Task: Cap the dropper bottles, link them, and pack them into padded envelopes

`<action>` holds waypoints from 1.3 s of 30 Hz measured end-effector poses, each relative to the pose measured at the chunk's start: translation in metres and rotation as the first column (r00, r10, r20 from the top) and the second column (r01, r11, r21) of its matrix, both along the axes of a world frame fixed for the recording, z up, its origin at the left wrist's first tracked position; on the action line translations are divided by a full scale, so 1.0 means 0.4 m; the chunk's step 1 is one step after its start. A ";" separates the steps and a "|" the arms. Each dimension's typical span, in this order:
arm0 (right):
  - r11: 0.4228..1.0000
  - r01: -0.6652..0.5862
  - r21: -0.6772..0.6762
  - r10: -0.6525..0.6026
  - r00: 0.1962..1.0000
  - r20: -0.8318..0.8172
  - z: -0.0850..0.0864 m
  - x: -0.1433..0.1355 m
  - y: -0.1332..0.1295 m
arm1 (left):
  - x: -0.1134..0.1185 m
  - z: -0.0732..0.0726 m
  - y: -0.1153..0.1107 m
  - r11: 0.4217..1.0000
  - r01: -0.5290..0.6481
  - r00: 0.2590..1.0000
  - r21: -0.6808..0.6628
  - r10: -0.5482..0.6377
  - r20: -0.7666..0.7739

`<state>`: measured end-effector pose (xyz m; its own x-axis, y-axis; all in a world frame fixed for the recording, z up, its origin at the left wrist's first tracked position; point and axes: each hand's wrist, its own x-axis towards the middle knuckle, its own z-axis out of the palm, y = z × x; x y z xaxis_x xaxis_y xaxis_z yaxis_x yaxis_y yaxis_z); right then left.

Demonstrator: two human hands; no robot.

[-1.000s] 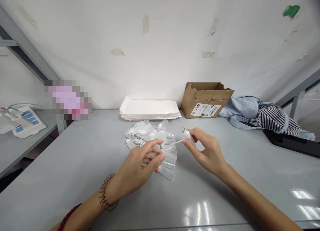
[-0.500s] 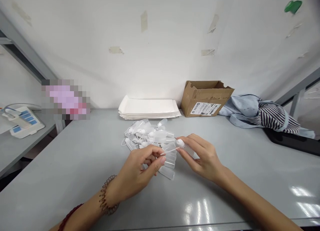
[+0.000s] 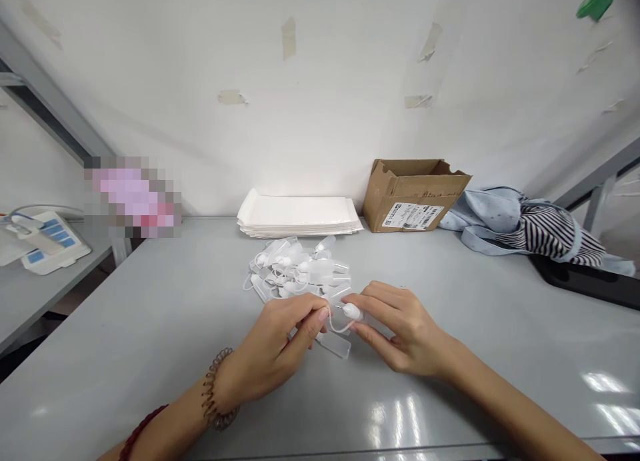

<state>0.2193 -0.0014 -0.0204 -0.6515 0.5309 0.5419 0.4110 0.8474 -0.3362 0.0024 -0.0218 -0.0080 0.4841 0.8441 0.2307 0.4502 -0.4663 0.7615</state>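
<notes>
My right hand (image 3: pixel 403 324) grips a small translucent squeeze bottle with a white neck (image 3: pixel 352 311) and a thin metal needle tip pointing left. From the bottle's neck a white cap strap (image 3: pixel 341 329) curves down and across to my left hand (image 3: pixel 290 334). Thumb and forefinger of that hand pinch the strap's free end; the fingers hide what is at that end. Behind and partly under both hands lies a pile of similar bottles (image 3: pixel 285 264), several with looped white straps. One clear bottle (image 3: pixel 334 345) rests just below my left fingertips.
White padded envelopes (image 3: pixel 303 211) are stacked against the wall. To their right stands an open cardboard box (image 3: pixel 417 193), followed by a light blue and striped cloth bag (image 3: pixel 530 228) on a black tray (image 3: pixel 585 281). A white device with blue panels (image 3: pixel 57 238) sits on the left-hand table.
My right hand has lowered the bottle and brought it slightly left, closer to my left hand. The strap, straight before, now bends into a curve, and the needle tip shows more plainly.
</notes>
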 end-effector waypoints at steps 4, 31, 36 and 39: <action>0.999 -0.023 -0.027 0.023 0.999 0.024 0.005 -0.002 -0.004 | 0.001 0.000 0.001 0.999 0.027 0.999 0.023 -0.027 -0.017; 0.990 -0.055 -0.133 0.067 0.994 0.090 0.029 0.008 -0.003 | -0.002 -0.028 0.005 0.985 0.098 0.977 0.143 -0.068 -0.200; 0.981 -0.061 -0.185 0.087 0.987 0.134 0.031 0.010 -0.007 | 0.000 -0.038 0.006 0.969 0.151 0.965 0.193 -0.102 -0.242; 0.975 -0.063 -0.214 0.094 0.986 0.140 0.027 0.009 -0.012 | 0.001 -0.043 0.001 0.959 0.169 0.967 0.229 -0.116 -0.226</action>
<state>0.2228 -0.0064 -0.0095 -0.7604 0.5656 0.3192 0.4044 0.7969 -0.4488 0.0029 -0.0212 -0.0250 0.6544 0.6930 0.3026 0.5011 -0.6971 0.5127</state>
